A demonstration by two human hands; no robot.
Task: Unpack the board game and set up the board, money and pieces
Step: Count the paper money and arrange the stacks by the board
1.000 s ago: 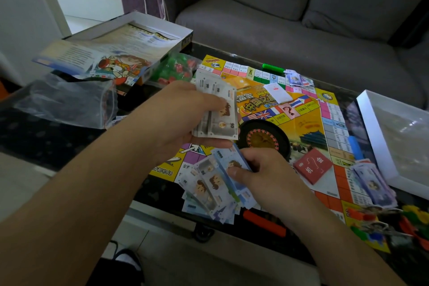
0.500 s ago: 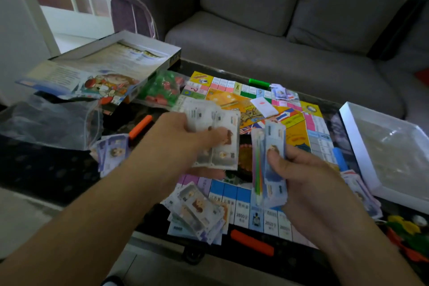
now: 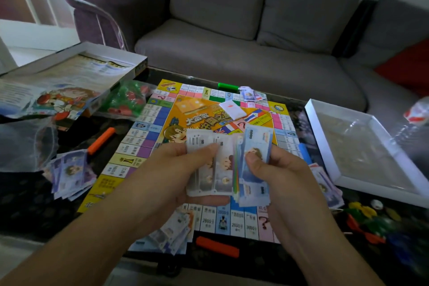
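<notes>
Paper money (image 3: 210,165) under left fingers (image 3: 204,151) (blue bills (image 3: 255,169) right).

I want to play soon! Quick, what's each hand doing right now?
Left hand: holds the whitish notes.
Right hand: holds the blue notes.

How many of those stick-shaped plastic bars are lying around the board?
4: orange bar left of the board, orange-red bar at its near edge, green bar at the far edge, blue bar right, partly hidden.
</notes>
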